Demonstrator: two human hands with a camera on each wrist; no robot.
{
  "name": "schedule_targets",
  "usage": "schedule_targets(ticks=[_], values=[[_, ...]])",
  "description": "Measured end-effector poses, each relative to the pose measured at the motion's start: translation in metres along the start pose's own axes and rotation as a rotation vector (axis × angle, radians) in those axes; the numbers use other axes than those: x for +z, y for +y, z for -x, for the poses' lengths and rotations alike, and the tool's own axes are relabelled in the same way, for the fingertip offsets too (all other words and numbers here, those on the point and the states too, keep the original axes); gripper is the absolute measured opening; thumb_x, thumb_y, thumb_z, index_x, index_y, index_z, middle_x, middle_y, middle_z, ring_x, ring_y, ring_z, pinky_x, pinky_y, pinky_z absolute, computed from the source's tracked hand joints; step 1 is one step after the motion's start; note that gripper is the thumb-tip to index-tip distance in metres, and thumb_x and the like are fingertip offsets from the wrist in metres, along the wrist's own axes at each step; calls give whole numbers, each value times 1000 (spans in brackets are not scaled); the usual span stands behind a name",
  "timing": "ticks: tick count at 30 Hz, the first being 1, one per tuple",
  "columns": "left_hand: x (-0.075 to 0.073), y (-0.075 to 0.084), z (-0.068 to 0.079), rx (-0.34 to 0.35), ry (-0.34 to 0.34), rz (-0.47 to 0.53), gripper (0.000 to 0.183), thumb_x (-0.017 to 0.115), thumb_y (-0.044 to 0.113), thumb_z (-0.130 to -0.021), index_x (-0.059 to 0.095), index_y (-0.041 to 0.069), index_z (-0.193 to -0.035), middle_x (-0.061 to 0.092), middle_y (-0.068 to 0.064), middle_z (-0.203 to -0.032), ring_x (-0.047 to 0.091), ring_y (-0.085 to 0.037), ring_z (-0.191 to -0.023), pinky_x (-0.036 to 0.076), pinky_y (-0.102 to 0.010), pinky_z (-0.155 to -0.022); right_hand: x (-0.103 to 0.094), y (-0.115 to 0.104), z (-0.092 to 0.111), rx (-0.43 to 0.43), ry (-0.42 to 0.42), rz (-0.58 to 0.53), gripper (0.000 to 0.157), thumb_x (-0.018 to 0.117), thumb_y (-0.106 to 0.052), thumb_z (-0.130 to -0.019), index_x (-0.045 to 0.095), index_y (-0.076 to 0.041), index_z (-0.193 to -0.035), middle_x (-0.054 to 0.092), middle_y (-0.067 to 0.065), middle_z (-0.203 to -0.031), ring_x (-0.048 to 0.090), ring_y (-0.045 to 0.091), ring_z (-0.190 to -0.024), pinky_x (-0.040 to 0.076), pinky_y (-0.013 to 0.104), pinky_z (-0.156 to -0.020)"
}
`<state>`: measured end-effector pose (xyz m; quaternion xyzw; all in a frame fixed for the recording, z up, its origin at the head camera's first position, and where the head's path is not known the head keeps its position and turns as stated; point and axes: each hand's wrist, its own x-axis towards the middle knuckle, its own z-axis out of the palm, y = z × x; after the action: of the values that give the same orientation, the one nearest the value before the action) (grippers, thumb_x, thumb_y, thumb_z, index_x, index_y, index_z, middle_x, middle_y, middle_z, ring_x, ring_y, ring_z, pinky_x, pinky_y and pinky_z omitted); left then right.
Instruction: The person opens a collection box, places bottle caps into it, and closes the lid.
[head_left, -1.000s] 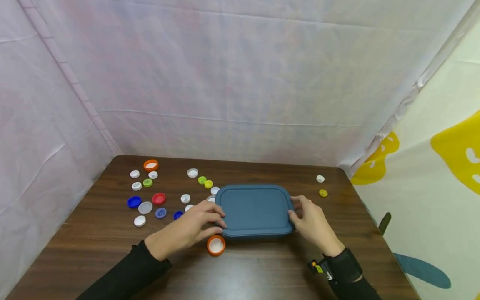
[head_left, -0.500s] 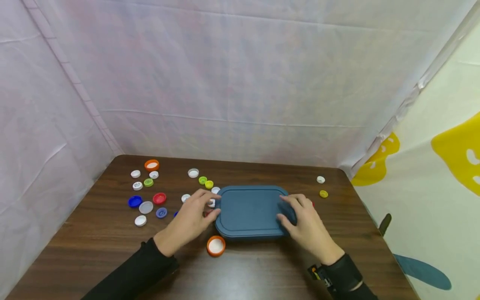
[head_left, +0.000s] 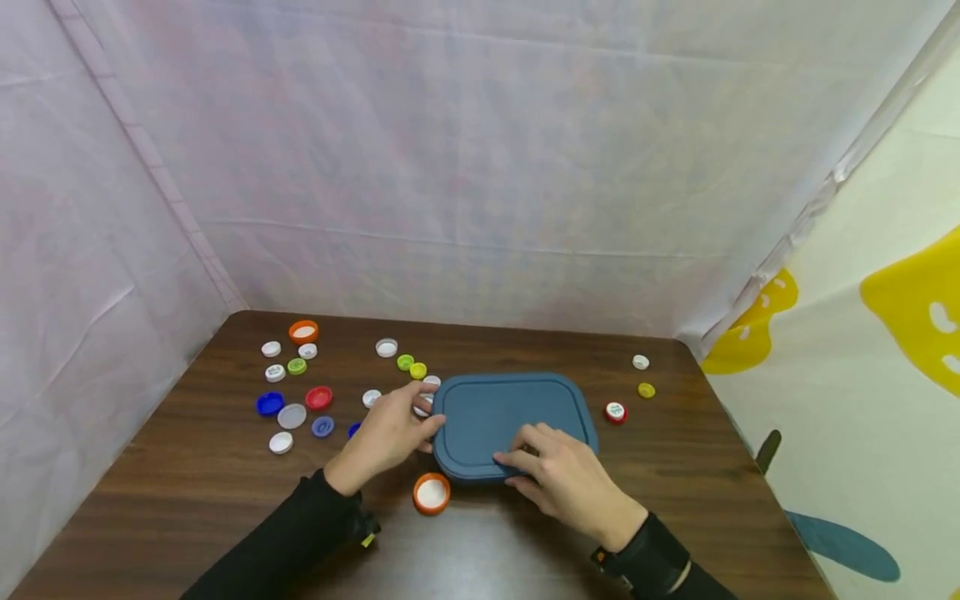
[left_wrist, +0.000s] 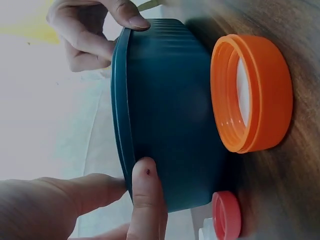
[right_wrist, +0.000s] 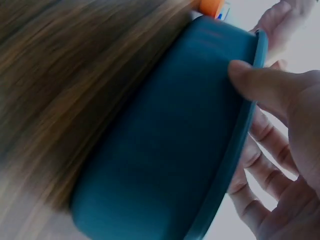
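Observation:
A blue-grey lidded food container stands on the table, its lid in place. At its left end my left hand pinches the lid's edge. In the left wrist view the left thumb lies against the side wall just under the rim, with a finger at the lid. My right hand grips the front edge of the lid. Its thumb presses below the rim in the right wrist view, while the other fingers reach over the top. An orange cap with a white inside lies close to the container's front left corner.
Several loose bottle caps are spread over the left of the table, among them a red one and a blue one. On the right lie a red-and-white cap, a yellow cap and a white cap. White cloth hangs behind.
My right hand has moved from the container's right end to its front edge, uncovering the red-and-white cap. My left hand has shifted slightly along the left end. The lid stays on.

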<state>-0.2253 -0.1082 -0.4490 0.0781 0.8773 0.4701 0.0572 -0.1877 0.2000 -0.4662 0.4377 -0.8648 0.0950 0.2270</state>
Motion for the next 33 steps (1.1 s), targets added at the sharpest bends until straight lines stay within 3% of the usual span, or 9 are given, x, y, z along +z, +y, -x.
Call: schedule_targets(ticks=[8, 12, 19, 23, 27, 33], values=[[-4, -1, 0, 0, -49, 42, 63, 82, 16, -111, 59, 3, -168, 77, -23, -140, 82, -13, -76, 73, -44, -73, -8, -7, -5, 103, 38, -74, 36, 108, -28, -82, 95, -32, -116, 73, -19, -98, 63, -1, -80, 46, 7, -64], [-6, -4, 6, 20, -95, 48, 71, 84, 19, -110, 54, 2, -172, 74, -25, -147, 83, -13, -86, 74, -41, -76, -10, -10, -7, 156, 33, -88, 34, 109, -29, -80, 96, -33, -112, 74, -20, -96, 63, -2, -77, 44, 7, -62], [-7, -12, 11, 65, -191, 63, 100, 91, 38, -105, 37, -3, -179, 68, -32, -158, 85, -27, -119, 74, -37, -85, -16, -13, -11, 226, -8, -135, 30, 107, -30, -82, 96, -33, -110, 75, -20, -96, 65, -1, -79, 46, 11, -62], [-6, -14, 13, 40, -226, 113, 103, 88, 43, -107, 32, -1, -182, 65, -32, -162, 83, -32, -129, 74, -38, -86, -21, -13, -13, 243, -21, -154, 30, 106, -32, -84, 96, -35, -111, 76, -20, -97, 64, 0, -78, 43, 10, -59], [-7, -14, 13, 18, -228, 170, 92, 75, 45, -115, 30, 2, -183, 63, -31, -166, 84, -30, -123, 74, -39, -84, -31, -11, -18, 216, -8, -118, 30, 105, -32, -86, 95, -35, -114, 75, -19, -100, 64, 1, -81, 43, 11, -59], [-12, -11, 13, 15, -205, 247, 69, 52, 37, -127, 32, 2, -182, 55, -36, -171, 88, -34, -112, 74, -40, -85, -43, -1, -30, 61, 57, 20, 29, 101, -28, -94, 94, -29, -121, 78, -12, -108, 67, 8, -90, 53, 16, -63]])
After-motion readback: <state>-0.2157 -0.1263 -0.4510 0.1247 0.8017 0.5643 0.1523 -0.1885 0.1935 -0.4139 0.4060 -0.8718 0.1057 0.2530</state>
